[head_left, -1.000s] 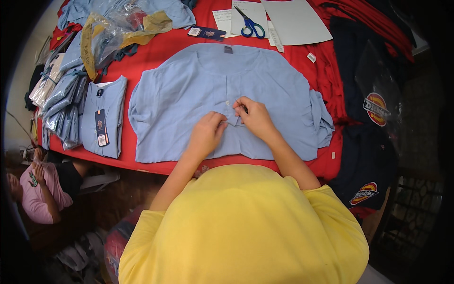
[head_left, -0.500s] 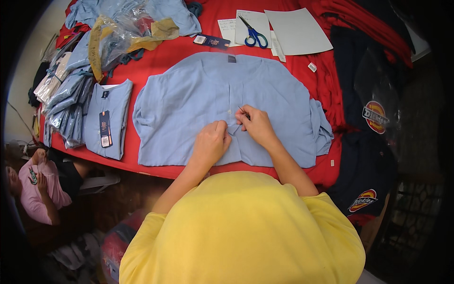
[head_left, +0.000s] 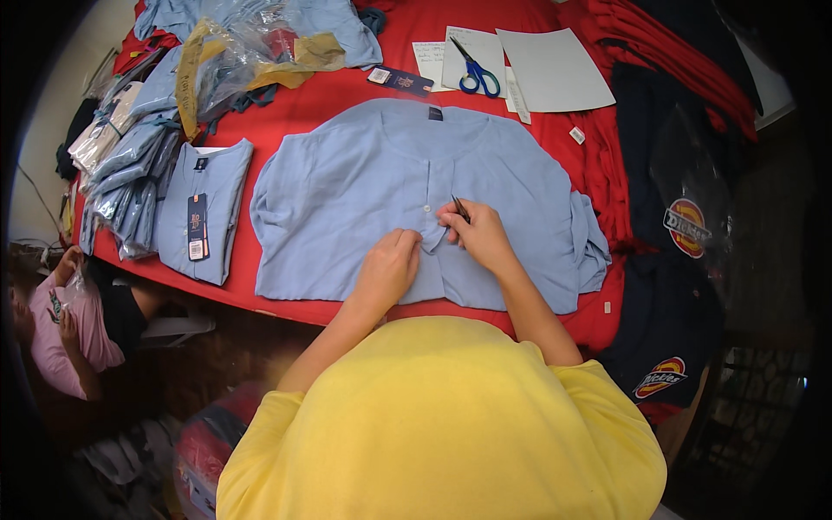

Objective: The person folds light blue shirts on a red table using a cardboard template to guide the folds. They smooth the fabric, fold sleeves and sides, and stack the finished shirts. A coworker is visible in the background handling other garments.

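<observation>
while both of my hands sat low on the button placket, the pale blue shirt point(head_left: 364, 199) lay spread flat and face up on the red table cover point(head_left: 321, 100), collar pointing away from me, which kept the front opening reachable. far to the left of the grip a person in a pink top point(head_left: 61, 334) sat below the table edge. nearer, still left of the grip, one folded blue shirt with a hang tag point(head_left: 204, 212) lay beside a stack of bagged blue shirts point(head_left: 130, 165); i could not count that stack. my left hand point(head_left: 388, 269) was closed, pinching a fold of fabric just under the placket, i judged to hold the cloth taut. touching it on the right, my right hand point(head_left: 481, 236) was clenched around a thin dark tool point(head_left: 459, 208), whose tip poked out above the fingers; i could not tell what kind of tool it was. i counted one white button point(head_left: 426, 208) just above the grip. beyond the grip lay one pair of blue-handled scissors point(head_left: 475, 74) on white paper sheets point(head_left: 555, 69), three as far as i could see. right of the grip hung dark garments with round patches point(head_left: 685, 227), two patches showing.
</observation>
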The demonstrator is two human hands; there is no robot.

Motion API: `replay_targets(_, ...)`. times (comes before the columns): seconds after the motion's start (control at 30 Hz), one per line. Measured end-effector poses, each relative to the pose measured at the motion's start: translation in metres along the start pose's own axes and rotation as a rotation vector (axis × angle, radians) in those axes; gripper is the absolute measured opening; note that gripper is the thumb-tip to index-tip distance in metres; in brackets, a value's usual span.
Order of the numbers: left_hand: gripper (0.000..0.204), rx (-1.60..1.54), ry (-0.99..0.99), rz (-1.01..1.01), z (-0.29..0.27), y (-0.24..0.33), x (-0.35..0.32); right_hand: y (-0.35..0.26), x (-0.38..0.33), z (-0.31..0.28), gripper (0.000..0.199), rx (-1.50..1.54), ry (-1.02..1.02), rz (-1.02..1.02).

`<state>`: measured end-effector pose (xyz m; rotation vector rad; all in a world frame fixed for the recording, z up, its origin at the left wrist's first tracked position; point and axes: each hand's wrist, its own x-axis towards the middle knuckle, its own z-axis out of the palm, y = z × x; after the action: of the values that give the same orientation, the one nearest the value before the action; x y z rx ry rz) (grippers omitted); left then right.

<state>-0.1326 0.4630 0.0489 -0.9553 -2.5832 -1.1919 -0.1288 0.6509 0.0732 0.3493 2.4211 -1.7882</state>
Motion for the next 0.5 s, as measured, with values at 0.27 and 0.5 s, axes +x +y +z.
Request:
replay_targets(0.27, 0.011, 0.103, -0.068, 0.040, -0.012, 0.000, -0.008, 0.010, 0.011, 0.020, 0.012, -0.320, 0.182, -0.433)
replay_targets(0.5, 0.011, 0.014, 0.037, 0.047, 0.006, -0.001, 0.022, 0.044, 0.024, 0.017, 0.014, -0.503, 0.279, -0.604)
